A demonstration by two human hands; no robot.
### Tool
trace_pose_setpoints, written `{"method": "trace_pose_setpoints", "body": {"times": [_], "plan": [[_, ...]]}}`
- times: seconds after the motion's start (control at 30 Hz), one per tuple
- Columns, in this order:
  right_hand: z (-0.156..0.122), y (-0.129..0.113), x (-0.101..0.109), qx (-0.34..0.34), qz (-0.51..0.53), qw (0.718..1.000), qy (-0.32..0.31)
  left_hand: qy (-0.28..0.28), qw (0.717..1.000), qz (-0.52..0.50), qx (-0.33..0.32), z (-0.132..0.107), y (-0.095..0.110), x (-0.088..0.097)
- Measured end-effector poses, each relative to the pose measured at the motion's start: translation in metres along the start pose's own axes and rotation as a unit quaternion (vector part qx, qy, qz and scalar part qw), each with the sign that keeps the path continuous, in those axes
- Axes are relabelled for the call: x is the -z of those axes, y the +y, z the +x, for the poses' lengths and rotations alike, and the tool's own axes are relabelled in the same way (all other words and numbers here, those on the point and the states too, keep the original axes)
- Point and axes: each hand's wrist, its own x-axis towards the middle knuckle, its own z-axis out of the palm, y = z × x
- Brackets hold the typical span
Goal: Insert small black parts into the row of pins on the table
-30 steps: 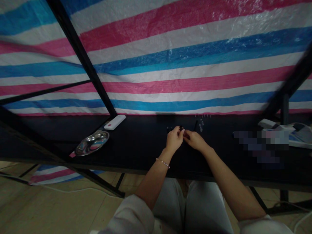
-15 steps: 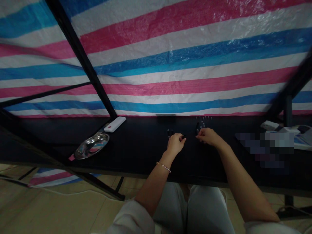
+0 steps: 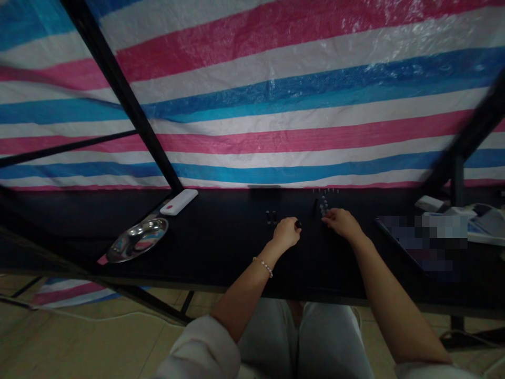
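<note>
Splitting apart now, the left hand stays clenched on a small black part while the right hand pinches among tiny pale pieces on the black table.

I note a matt black surface. The dish is polished metal, mirror-glossy. The white case looks like smooth plastic. The striped tarp is woven plastic, crinkled and faintly shiny. The frame bars are matt black.
</note>
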Motion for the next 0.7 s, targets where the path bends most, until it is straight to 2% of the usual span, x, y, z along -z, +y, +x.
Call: {"method": "trace_pose_setpoints", "body": {"times": [0.17, 0.33, 0.7], "plan": [[-0.002, -0.003, -0.003, -0.013, -0.043, 0.999, 0.026, -0.017, 0.999, 0.036, -0.017, 0.017, 0.02, -0.003], [-0.005, -0.007, -0.003, -0.032, -0.048, 0.998, 0.032, 0.004, 0.999, 0.048, -0.004, 0.034, 0.034, -0.011], [-0.007, -0.011, -0.004, -0.046, -0.068, 0.996, 0.026, 0.016, 0.998, 0.046, 0.025, 0.048, 0.029, -0.029]]}}
